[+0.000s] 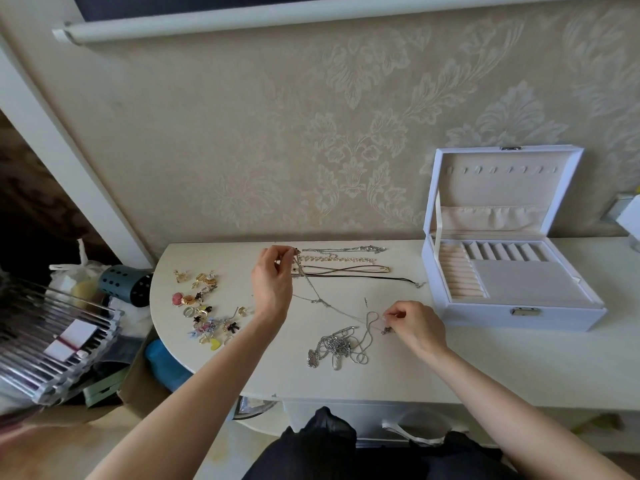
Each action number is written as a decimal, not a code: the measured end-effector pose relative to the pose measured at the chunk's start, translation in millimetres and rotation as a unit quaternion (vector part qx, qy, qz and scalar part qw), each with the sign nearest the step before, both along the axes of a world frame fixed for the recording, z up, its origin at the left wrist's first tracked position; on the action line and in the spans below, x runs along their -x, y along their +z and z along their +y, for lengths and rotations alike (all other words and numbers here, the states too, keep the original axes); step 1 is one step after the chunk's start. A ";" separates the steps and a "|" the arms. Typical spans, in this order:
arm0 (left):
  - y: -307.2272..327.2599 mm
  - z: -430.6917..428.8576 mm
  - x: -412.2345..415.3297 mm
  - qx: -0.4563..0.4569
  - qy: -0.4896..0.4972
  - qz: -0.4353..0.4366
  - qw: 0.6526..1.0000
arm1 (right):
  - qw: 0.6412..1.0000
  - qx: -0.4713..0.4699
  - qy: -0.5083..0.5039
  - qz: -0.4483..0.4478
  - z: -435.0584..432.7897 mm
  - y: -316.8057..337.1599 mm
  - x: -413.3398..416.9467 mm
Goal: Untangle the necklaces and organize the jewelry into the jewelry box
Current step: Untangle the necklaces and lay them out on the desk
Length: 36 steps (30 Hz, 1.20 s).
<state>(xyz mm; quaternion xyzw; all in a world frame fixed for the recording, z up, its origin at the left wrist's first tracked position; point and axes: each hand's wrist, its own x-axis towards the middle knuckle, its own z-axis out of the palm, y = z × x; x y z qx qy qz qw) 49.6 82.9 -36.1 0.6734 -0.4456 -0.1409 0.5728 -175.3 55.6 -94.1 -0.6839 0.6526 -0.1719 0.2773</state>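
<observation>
A thin silver chain (325, 301) stretches across the white table (485, 368) between my two hands. My left hand (273, 282) is raised at the far side and pinches one end of the chain. My right hand (414, 323) rests low on the table and pinches the other end beside a small dark pendant (387, 330). A tangled heap of silver necklaces (337, 344) lies just in front of the chain. Several necklaces (343, 265) lie straightened in rows near the wall. The white jewelry box (512, 306) stands open at the right.
A scatter of earrings, rings and small charms (204, 306) covers the table's rounded left end. Left of the table are a teal perforated holder (121, 282), plastic bags and a clear rack (52, 341). The patterned wall runs right behind the table.
</observation>
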 end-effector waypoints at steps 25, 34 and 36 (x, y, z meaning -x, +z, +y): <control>9.9 -1.7 2.3 0.011 -0.120 0.090 0.989 | 0.936 -0.159 0.210 -0.234 -3.7 21.3 -92.6; 2.0 -3.3 -13.3 -0.010 -0.068 0.099 0.993 | 0.943 -0.124 0.073 -0.301 -4.0 20.4 -76.8; 0.0 -2.6 -14.2 -0.012 -0.063 0.091 0.994 | 0.954 -0.106 0.072 -0.271 -4.6 19.4 -71.5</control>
